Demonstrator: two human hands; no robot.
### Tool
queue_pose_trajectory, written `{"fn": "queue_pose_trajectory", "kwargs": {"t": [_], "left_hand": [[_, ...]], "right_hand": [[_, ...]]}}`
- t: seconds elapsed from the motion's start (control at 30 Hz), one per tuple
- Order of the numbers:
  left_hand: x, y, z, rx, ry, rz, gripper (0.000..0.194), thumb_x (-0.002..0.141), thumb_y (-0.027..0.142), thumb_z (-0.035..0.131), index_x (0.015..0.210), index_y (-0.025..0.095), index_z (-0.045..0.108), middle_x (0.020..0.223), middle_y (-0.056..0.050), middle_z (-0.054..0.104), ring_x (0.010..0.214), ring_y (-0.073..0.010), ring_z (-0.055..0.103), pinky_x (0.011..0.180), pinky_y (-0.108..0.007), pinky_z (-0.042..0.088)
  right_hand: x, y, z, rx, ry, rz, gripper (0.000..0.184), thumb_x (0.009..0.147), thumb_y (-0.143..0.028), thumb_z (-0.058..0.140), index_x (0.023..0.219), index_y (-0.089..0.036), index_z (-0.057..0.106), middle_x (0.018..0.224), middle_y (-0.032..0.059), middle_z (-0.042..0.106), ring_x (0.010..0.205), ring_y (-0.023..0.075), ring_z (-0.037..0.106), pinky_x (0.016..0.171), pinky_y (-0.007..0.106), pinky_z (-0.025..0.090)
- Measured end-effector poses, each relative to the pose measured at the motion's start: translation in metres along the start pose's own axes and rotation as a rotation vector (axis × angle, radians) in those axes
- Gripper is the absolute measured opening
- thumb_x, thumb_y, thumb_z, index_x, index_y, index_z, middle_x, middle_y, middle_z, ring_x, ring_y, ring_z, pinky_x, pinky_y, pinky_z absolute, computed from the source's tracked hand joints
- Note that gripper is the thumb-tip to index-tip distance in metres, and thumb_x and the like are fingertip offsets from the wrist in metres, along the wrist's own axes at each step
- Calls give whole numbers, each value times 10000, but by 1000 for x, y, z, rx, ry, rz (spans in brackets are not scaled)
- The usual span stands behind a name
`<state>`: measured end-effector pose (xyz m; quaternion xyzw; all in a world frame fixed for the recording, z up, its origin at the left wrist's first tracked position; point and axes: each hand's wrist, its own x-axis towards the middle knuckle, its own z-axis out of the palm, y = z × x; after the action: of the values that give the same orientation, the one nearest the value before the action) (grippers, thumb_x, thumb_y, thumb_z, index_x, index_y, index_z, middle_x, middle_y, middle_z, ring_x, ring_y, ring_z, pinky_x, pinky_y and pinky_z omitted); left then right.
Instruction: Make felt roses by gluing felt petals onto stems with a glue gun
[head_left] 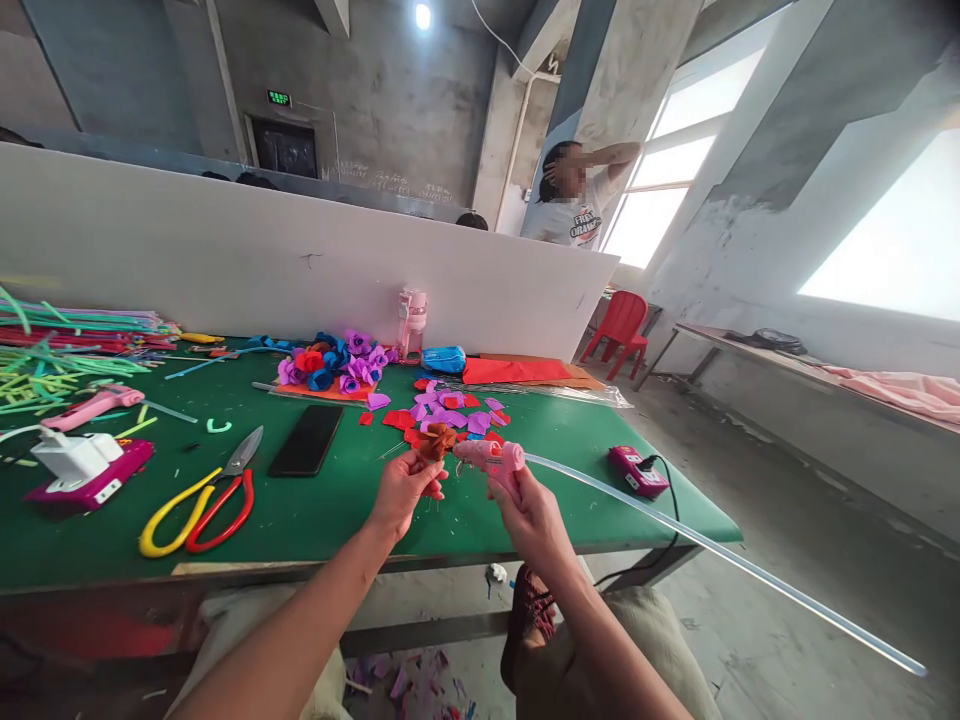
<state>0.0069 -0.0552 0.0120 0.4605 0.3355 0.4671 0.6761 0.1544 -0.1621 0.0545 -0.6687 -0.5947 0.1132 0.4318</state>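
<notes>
Over the table [577, 520], the left hand [405, 492] pinches the flower [437, 440] in its fingers, probably to leave its top free for the glue gun [491, 457] at three o'clock. The right hand [531, 512] has fingers wrapped around the handle; the glue stick [720, 547] points toward four o'clock.

Fingers of the left hand [401, 492] hide the base of the brown flower [436, 438]; the right hand [531, 512] covers much of the handle of the glue gun [491, 455]; whether its nozzle [461, 451] touches the flower is too small to tell. The pipe cleaners [82, 322] run past the left edge; the white board [300, 250] hides a person [585, 222] below the chest; the wall writing [390, 181] is unreadable.
</notes>
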Motion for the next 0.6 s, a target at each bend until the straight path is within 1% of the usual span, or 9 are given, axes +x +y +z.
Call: {"fn": "queue_pose_trajectory", "kwargs": {"t": [0.23, 0.43, 0.6], "left_hand": [[1, -1, -1, 52, 4, 25, 273, 619, 325, 727, 788, 124, 656, 554, 2, 580, 550, -121, 573, 470, -223, 493], [2, -2, -2, 54, 12, 39, 280, 613, 335, 721, 791, 128, 659, 559, 1, 590, 532, -118, 570, 464, -224, 492], [1, -2, -1, 47, 5, 29, 274, 601, 333, 729, 773, 132, 657, 553, 10, 580, 541, -121, 575, 458, -222, 487]], "right_hand": [[-1, 0, 2, -145, 28, -19, 302, 862, -350, 415, 1042, -152, 557, 646, 1, 585, 532, 139, 487, 514, 231, 340], [-1, 2, 2, -90, 4, -17, 295, 867, -348, 409, 1053, -163, 544, 665, 7, 612, 558, 145, 525, 533, 231, 366], [-1, 2, 2, -84, 1, -6, 295, 861, -353, 420, 1046, -160, 547, 657, 7, 608, 541, 146, 514, 526, 232, 368]]}}
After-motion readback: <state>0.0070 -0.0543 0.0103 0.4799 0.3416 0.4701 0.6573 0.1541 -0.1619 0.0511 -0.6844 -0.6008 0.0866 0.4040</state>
